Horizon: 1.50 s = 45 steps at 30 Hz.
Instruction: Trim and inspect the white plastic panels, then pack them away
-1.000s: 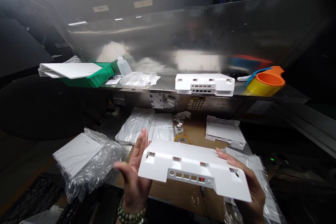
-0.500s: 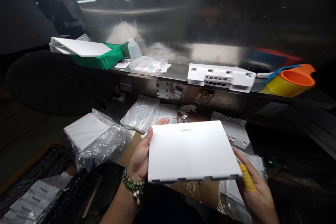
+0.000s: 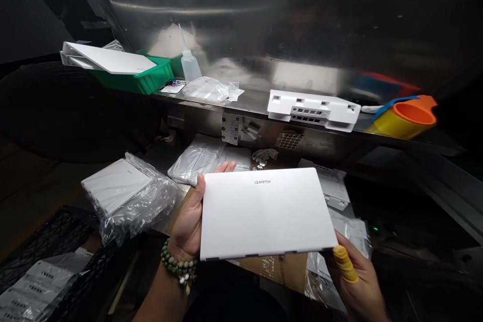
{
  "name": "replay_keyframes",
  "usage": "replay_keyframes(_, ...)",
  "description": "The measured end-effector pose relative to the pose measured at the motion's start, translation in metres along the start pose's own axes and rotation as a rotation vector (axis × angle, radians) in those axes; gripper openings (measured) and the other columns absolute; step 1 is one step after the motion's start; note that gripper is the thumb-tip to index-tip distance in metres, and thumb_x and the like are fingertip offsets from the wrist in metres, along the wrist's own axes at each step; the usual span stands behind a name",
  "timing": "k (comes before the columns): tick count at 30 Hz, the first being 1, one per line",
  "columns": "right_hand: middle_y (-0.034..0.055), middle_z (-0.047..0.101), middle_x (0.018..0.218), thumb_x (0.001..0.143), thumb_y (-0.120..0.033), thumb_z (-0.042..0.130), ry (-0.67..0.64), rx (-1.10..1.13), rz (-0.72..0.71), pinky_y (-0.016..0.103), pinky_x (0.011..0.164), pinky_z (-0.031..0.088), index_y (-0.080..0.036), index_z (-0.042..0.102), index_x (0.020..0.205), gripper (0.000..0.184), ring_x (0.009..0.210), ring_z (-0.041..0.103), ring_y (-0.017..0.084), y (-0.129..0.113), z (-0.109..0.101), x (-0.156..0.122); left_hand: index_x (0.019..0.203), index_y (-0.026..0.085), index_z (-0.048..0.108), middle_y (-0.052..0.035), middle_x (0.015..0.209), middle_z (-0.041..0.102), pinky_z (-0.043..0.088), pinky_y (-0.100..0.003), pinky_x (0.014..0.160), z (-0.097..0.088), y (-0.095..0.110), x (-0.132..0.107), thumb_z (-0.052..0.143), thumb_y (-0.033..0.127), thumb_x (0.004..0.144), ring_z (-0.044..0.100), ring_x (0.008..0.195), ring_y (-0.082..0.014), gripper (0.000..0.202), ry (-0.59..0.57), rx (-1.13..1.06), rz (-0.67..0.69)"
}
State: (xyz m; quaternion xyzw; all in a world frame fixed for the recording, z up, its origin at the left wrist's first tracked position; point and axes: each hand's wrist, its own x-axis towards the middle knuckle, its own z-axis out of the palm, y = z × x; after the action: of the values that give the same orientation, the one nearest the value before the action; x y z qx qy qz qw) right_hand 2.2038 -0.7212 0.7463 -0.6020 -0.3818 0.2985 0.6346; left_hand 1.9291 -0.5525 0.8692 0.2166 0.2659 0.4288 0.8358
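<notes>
Between my hands is a white plastic housing (image 3: 264, 216) with an upside-down HUAWEI mark near its far edge. My left hand (image 3: 190, 221), with beads at the wrist, grips its left side, thumb at the upper left corner and fingertips showing behind. At the lower right corner my right hand (image 3: 356, 271) holds it; a yellow wrap covers one finger and other fingers are hidden underneath. Notches show along the near edge. Behind the housing, wrapped packs (image 3: 198, 158) lie on the bench, left of a pale glove (image 3: 265, 154).
A metal shelf carries a green bin (image 3: 151, 78) with white panels, a squeeze bottle (image 3: 191, 66), a slotted white housing (image 3: 313, 110) and a yellow-orange tape roll (image 3: 405, 121). At left, a bagged white housing (image 3: 116, 186) sits above a black crate (image 3: 71, 216) of wrapped pieces.
The housing and both hands have shifted slightly left in view, and its face is turned more toward me. The whole background has shifted a little left too. Both hands keep their hold.
</notes>
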Motion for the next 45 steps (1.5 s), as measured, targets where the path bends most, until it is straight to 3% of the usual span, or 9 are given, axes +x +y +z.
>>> replay_keyframes(10,0.0072,0.077,0.116,0.088,-0.041,0.075,-0.064,0.006,-0.078,0.032,0.085,0.064,-0.033,0.075,0.122,0.035,0.101,0.077,0.029,-0.011,0.012,-0.002,0.136,0.038,0.063,0.0109,0.162,0.040,0.046,-0.039,0.115,-0.011,0.002,-0.004,0.047,0.070,0.094,0.027,0.154,-0.0238,0.055,0.089,0.111,0.026)
replay_keyframes(15,0.0054,0.075,0.123,0.092,-0.037,0.070,-0.176,-0.008,-0.122,0.037,0.089,0.064,-0.038,0.071,0.128,0.035,0.108,0.075,0.028,-0.032,0.018,0.000,0.128,0.027,0.070,-0.0071,0.140,0.067,0.058,-0.045,0.100,-0.035,0.005,0.000,0.078,0.057,0.078,0.059,0.132,-0.0348,0.058,0.233,0.379,-0.002)
replay_keyframes(18,0.0041,0.064,0.141,0.097,-0.033,0.063,-0.258,-0.102,-0.170,0.047,0.112,0.050,-0.038,0.068,0.132,0.035,0.135,0.057,0.029,-0.042,0.015,0.005,0.103,0.018,0.080,-0.0097,0.102,0.081,0.060,-0.041,0.092,-0.049,0.006,0.000,0.091,0.048,0.066,0.072,0.105,-0.0333,0.049,0.189,0.616,0.054)
replay_keyframes(21,0.0049,0.057,0.150,0.099,-0.034,0.061,-0.261,-0.130,-0.141,0.050,0.119,0.041,-0.037,0.062,0.140,0.042,0.143,0.048,0.028,-0.047,0.011,0.006,0.086,0.024,0.083,-0.0027,0.087,0.080,0.059,-0.034,0.088,-0.045,0.005,-0.005,0.089,0.048,0.067,0.073,0.091,-0.0262,0.031,0.134,0.828,0.237)
replay_keyframes(24,0.0068,0.064,0.143,0.098,-0.040,0.062,-0.171,-0.102,-0.162,0.049,0.114,0.047,-0.034,0.062,0.139,0.042,0.135,0.058,0.029,-0.049,0.009,0.003,0.076,0.028,0.084,-0.0029,0.086,0.081,0.057,-0.037,0.091,-0.029,0.004,-0.012,0.084,0.050,0.072,0.073,0.094,-0.0280,0.023,0.009,0.978,0.334)
replay_keyframes(28,0.0042,0.079,0.113,0.095,-0.031,0.068,-0.048,-0.131,-0.255,0.040,0.098,0.060,-0.033,0.073,0.122,0.027,0.108,0.074,0.025,-0.053,0.010,0.002,0.064,0.029,0.081,-0.0041,0.081,0.081,0.047,-0.057,0.109,-0.012,-0.001,-0.016,0.080,0.059,0.073,0.074,0.092,-0.0326,0.031,-0.073,0.951,0.331)
replay_keyframes(31,0.0024,0.080,0.108,0.095,-0.024,0.068,-0.034,-0.127,-0.276,0.035,0.093,0.061,-0.032,0.075,0.115,0.023,0.102,0.075,0.023,-0.053,0.010,0.004,0.066,0.031,0.082,-0.0026,0.077,0.081,0.041,-0.063,0.114,-0.011,-0.004,-0.016,0.080,0.057,0.075,0.075,0.081,-0.0296,0.027,-0.113,0.931,0.375)
replay_keyframes(39,0.0033,0.079,0.111,0.095,-0.021,0.066,-0.035,-0.127,-0.252,0.033,0.095,0.060,-0.030,0.074,0.114,0.023,0.107,0.074,0.023,-0.038,0.008,-0.001,0.077,0.031,0.084,-0.0054,0.080,0.081,0.044,-0.061,0.112,-0.022,-0.005,-0.015,0.081,0.042,0.080,0.076,0.079,-0.0292,0.012,-0.227,0.997,0.415)
replay_keyframes(45,0.0058,0.078,0.112,0.092,-0.029,0.070,-0.070,-0.036,-0.143,0.038,0.094,0.061,-0.028,0.074,0.114,0.022,0.108,0.073,0.026,-0.015,0.013,0.006,0.073,0.025,0.083,-0.0090,0.082,0.080,0.052,-0.050,0.103,-0.028,-0.004,-0.021,0.084,0.036,0.076,0.075,0.084,-0.0302,0.011,-0.174,0.974,0.328)
